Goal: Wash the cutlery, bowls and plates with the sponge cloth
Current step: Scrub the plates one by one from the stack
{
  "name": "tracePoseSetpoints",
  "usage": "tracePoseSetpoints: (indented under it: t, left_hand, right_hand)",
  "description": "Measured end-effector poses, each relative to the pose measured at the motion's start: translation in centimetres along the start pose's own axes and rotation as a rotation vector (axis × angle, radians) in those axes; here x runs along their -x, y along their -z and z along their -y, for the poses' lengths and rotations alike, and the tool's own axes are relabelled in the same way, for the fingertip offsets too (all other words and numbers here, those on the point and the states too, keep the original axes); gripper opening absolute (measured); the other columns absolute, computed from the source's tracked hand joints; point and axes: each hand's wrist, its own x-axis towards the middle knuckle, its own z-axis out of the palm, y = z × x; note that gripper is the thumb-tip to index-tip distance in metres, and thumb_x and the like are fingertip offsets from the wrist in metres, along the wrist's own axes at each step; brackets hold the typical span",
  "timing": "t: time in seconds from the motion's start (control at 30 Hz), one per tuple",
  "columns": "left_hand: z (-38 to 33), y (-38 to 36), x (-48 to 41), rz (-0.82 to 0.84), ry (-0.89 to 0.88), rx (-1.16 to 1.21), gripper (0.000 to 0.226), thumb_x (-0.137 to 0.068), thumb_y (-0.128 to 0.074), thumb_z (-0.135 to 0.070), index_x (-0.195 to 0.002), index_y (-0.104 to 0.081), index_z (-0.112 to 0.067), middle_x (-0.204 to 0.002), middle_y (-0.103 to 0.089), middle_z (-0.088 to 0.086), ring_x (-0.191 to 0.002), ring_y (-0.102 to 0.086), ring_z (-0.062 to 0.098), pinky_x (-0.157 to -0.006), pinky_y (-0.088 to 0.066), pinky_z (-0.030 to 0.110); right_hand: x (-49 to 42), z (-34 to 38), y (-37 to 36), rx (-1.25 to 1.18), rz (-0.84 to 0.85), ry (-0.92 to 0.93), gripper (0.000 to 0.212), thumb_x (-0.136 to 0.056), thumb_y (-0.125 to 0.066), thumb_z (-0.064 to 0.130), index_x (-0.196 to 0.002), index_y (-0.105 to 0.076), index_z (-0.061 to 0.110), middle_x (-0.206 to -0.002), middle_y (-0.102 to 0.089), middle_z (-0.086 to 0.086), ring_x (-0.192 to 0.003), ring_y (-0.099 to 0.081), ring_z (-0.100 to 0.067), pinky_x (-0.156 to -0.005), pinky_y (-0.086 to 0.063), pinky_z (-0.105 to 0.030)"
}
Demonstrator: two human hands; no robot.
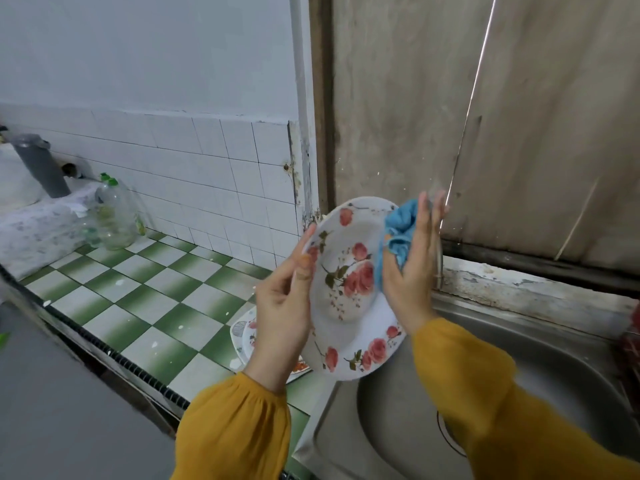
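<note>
A floral plate [349, 299] stands tilted on edge above the sink [554, 358]. The left hand [280, 306] has its grip closed on the plate's left rim, thumb in front. The right hand [412, 271], fingers straight, presses a blue cloth [398, 233] against the right rim. Stacked dishes [242, 336] lie on the checked tabletop [138, 296] below.

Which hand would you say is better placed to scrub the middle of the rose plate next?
Probably right: the right hand presses the blue cloth against the plate; the left hand is busy gripping its edge.
</note>
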Motion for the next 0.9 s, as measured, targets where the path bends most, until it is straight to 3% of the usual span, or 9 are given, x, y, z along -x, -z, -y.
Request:
tracePoseSetpoints:
  t: [0.1, 0.17, 0.23, 0.37, 0.53, 0.63, 0.73, 0.83, 0.9]
  left_hand:
    - [0.9, -0.9, 0.0, -0.006, -0.042, -0.043, 0.041, -0.091, -0.05, -0.036, -0.12, -0.067, -0.013, -0.117, -0.066, -0.022, -0.117, -0.059, 0.002, -0.09, -0.051, 0.019]
    - [0.9, -0.1, -0.5, -0.085, 0.011, 0.075, 0.034, -0.088, -0.051, -0.035, -0.118, -0.067, -0.026, -0.118, -0.07, -0.005, -0.114, -0.064, 0.016, -0.087, -0.054, 0.026]
    - [0.5, 1.3, -1.0, -0.124, 0.015, 0.115, 0.032, -0.087, -0.051, -0.036, -0.115, -0.066, -0.03, -0.116, -0.071, -0.003, -0.109, -0.067, 0.016, -0.081, -0.055, 0.024]
    - [0.7, 2.2, -0.4, -0.136, 0.027, 0.083, 0.029, -0.087, -0.048, -0.034, -0.097, -0.074, -0.025, -0.116, -0.067, -0.023, -0.108, -0.064, 0.002, -0.074, -0.054, 0.016]
    - [2.2, 0.6, 0.6, -0.074, 0.008, -0.02, 0.036, -0.089, -0.049, -0.035, -0.11, -0.071, -0.017, -0.119, -0.063, -0.028, -0.12, -0.058, 0.003, -0.093, -0.052, 0.028]
    - [1.6, -0.3, 0.2, -0.062, -0.018, 0.003, 0.035, -0.089, -0.05, -0.033, -0.116, -0.068, -0.021, -0.116, -0.066, -0.026, -0.118, -0.059, 0.004, -0.095, -0.052, 0.027]
    - [0.7, 1.1, -1.3, -0.168, -0.034, 0.106, 0.034, -0.088, -0.051, -0.032, -0.117, -0.065, -0.023, -0.111, -0.071, -0.016, -0.107, -0.066, 0.007, -0.083, -0.055, 0.021]
    - [0.5, 2.9, -1.7, -0.236, -0.01, 0.116, 0.027, -0.087, -0.054, -0.035, -0.11, -0.068, -0.034, -0.116, -0.071, -0.006, -0.095, -0.068, 0.012, -0.076, -0.057, 0.028]
    - [0.7, 3.0, -1.2, -0.238, 0.026, 0.108, 0.027, -0.085, -0.055, -0.036, -0.108, -0.069, -0.034, -0.127, -0.065, -0.001, -0.107, -0.066, 0.013, -0.08, -0.058, 0.028]
  right_hand:
    - [2.3, 4.4, -1.5, -0.203, 0.191, 0.127, 0.075, -0.093, -0.05, -0.011, -0.15, -0.003, -0.002, -0.157, -0.011, -0.006, -0.141, -0.012, 0.014, -0.11, -0.023, -0.007]
    - [5.8, 4.6, -2.2, -0.233, 0.516, 0.248, 0.08, -0.094, -0.05, -0.006, -0.154, -0.001, 0.013, -0.161, -0.014, 0.0, -0.148, -0.012, -0.003, -0.119, -0.023, -0.028]
    - [7.8, 1.4, -1.6, -0.034, 0.649, 0.354, 0.078, -0.091, -0.049, 0.013, -0.155, -0.006, 0.029, -0.164, -0.005, 0.007, -0.151, 0.0, -0.017, -0.121, -0.013, -0.05]
    - [5.8, -4.3, 0.2, 0.353, 0.36, 0.304, 0.083, -0.085, -0.046, 0.037, -0.152, 0.003, 0.044, -0.163, 0.012, 0.004, -0.15, 0.014, -0.022, -0.118, -0.001, -0.058]
    - [0.9, -0.7, -1.5, 0.021, -0.021, 0.106, 0.081, -0.089, -0.048, 0.021, -0.154, -0.002, 0.035, -0.161, 0.011, -0.003, -0.149, 0.015, -0.03, -0.121, -0.007, -0.025]
    - [3.4, 3.1, -3.6, -0.213, 0.203, 0.196, 0.076, -0.097, -0.046, 0.013, -0.154, -0.001, 0.035, -0.162, 0.011, 0.011, -0.15, 0.009, -0.027, -0.123, -0.004, -0.04]
    - [7.0, 2.4, -3.6, -0.167, 0.561, 0.367, 0.073, -0.092, -0.049, 0.01, -0.155, -0.012, 0.017, -0.164, -0.004, 0.003, -0.151, -0.001, -0.023, -0.123, -0.005, -0.044]
    - [6.9, -1.8, -2.0, 0.24, 0.524, 0.394, 0.078, -0.086, -0.047, 0.031, -0.155, -0.008, 0.033, -0.164, -0.003, 0.003, -0.151, 0.006, -0.019, -0.118, -0.001, -0.061]
    - [4.9, -3.7, -1.1, 0.374, 0.365, 0.279, 0.081, -0.085, -0.043, 0.042, -0.152, 0.003, 0.044, -0.163, 0.009, 0.003, -0.149, 0.017, -0.022, -0.117, 0.002, -0.063]
